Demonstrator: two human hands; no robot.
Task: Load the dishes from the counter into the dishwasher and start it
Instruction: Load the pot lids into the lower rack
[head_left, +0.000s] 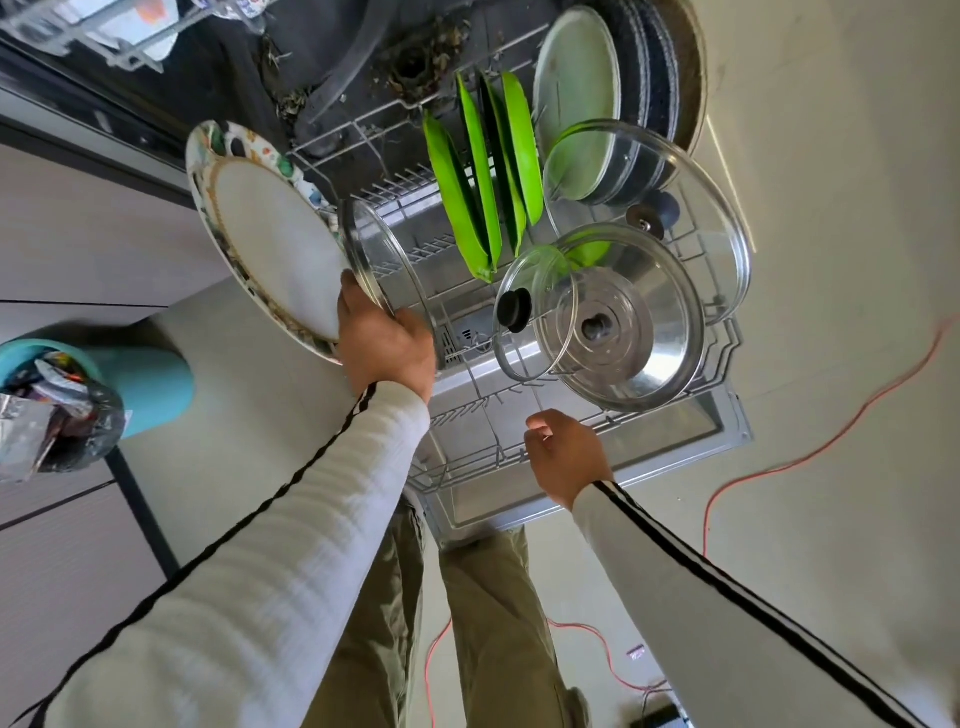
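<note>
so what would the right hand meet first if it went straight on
Likely the lower rack wire tines just ahead of the right hand, then the small glass lid; depth is unclear.

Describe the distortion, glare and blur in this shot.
Head view: the wide-angle lens bends the rack and swells the near sleeves. Head view: glare whitens the steel lid and washes out the face of the plate that the left hand holds. Head view: the sleeves soften toward the bottom edge, while the green plates are sharp.

green plates (480, 176), teal bin (150, 384), orange cable (810, 457)
</note>
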